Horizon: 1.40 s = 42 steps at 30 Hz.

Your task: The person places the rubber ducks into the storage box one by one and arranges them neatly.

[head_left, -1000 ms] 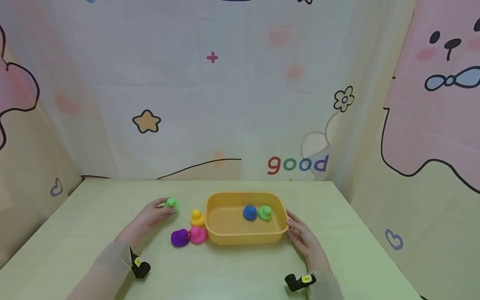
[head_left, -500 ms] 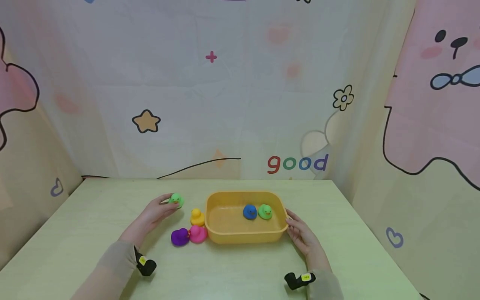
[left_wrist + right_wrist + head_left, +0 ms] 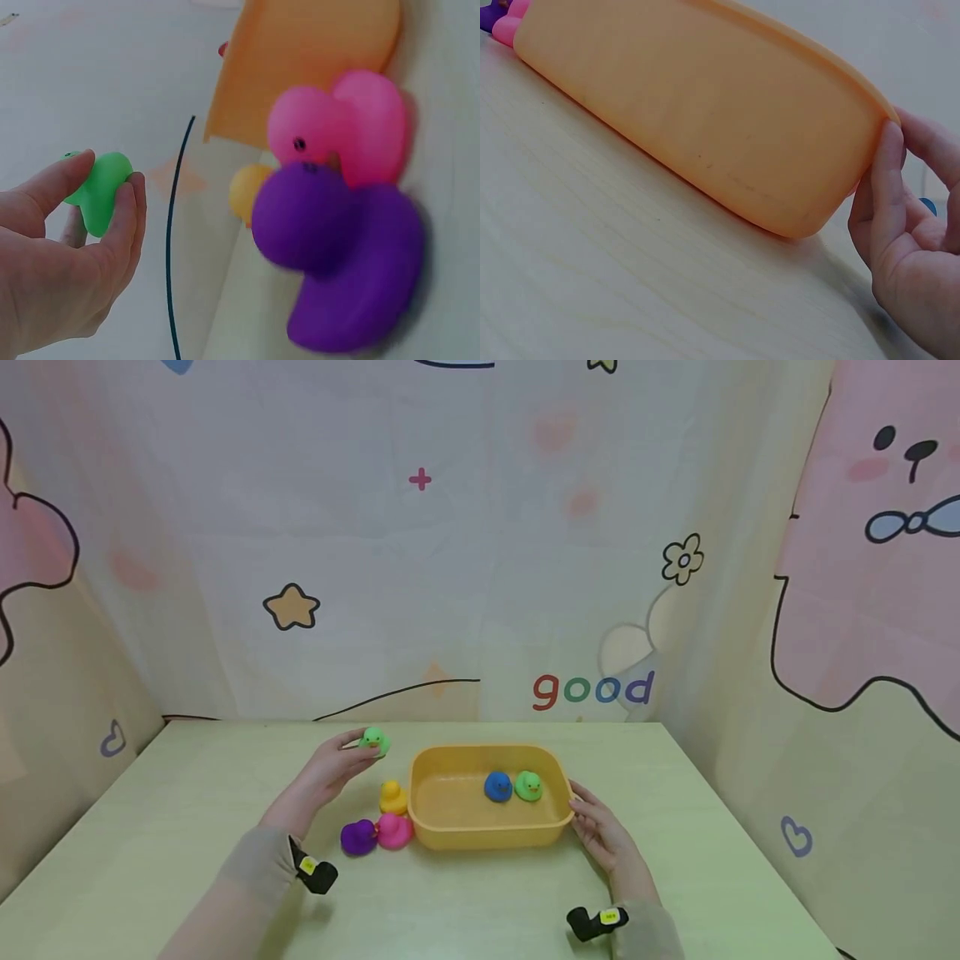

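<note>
My left hand (image 3: 330, 770) pinches a green rubber duck (image 3: 375, 742) between thumb and fingers, raised above the table left of the yellow plastic basin (image 3: 491, 837). In the left wrist view the green duck (image 3: 109, 184) shows between the fingertips. At the basin's right end, my right hand (image 3: 609, 837) holds the rim with its fingers; the right wrist view shows the fingers (image 3: 887, 161) against the edge. Inside the basin sit a blue duck (image 3: 498, 787) and another green duck (image 3: 528, 786), side by side toward the right.
Left of the basin stand a yellow duck (image 3: 393, 797), a pink duck (image 3: 394, 832) and a purple duck (image 3: 359, 837), close together. The pale wooden table (image 3: 450, 906) ends at a printed cloth backdrop (image 3: 480, 568).
My left hand has lifted the green duck and carried it right, toward the basin's back left corner. The right hand stays at the basin's end; the other ducks have not moved.
</note>
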{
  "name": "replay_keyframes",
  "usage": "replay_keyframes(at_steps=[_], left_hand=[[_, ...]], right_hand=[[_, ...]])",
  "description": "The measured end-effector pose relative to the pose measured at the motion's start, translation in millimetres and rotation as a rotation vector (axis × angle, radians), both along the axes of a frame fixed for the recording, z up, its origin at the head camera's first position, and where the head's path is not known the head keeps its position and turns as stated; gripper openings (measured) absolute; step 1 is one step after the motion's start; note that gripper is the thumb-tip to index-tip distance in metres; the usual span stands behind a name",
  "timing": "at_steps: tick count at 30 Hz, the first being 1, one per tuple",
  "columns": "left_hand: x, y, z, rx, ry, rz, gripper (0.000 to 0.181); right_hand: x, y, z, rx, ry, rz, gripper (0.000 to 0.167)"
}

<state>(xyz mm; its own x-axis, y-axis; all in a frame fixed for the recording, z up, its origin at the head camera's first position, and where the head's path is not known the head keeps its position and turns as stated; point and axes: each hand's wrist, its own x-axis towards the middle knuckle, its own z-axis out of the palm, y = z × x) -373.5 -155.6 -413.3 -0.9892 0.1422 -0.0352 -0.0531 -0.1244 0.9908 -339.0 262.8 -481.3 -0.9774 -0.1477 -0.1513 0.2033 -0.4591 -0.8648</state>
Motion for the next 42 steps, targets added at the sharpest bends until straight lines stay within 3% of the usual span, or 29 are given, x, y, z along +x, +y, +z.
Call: replay_keyframes(at_steps=[7, 14, 25, 29, 32, 36, 39, 42], left_hand=[[-0.1, 26.3, 11.3, 0.031, 0.007, -0.034, 0.064], [-3.3, 57.4, 15.9, 0.031, -0.024, -0.043, 0.062], [-3.9, 99.8, 13.6, 0.019, -0.078, -0.054, 0.06], [-3.8, 112.9, 8.1, 0.0, -0.082, -0.058, 0.06], [-14.4, 118.1, -8.2, 0.011, -0.056, -0.096, 0.061], [-68.0, 119.4, -68.1, 0.035, -0.024, -0.148, 0.06], [-107.2, 121.8, -110.5, 0.001, -0.038, -0.134, 0.062], [-113.2, 125.9, -120.9, -0.034, -0.071, -0.099, 0.064]], right_hand=[[1.6, 0.0, -0.4, -0.008, -0.016, -0.013, 0.03], [1.8, 0.9, -1.5, -0.012, -0.021, -0.022, 0.029], [1.3, -0.6, -0.5, -0.019, -0.006, -0.013, 0.029], [1.8, -1.6, -0.2, -0.022, 0.01, -0.009, 0.029], [2.7, -1.8, 0.3, -0.019, 0.021, -0.012, 0.03], [3.5, -2.1, 1.4, -0.011, 0.025, -0.022, 0.03], [3.2, -2.3, 1.4, 0.003, 0.024, -0.023, 0.029], [3.0, -2.3, 0.1, 0.011, 0.023, -0.03, 0.029]])
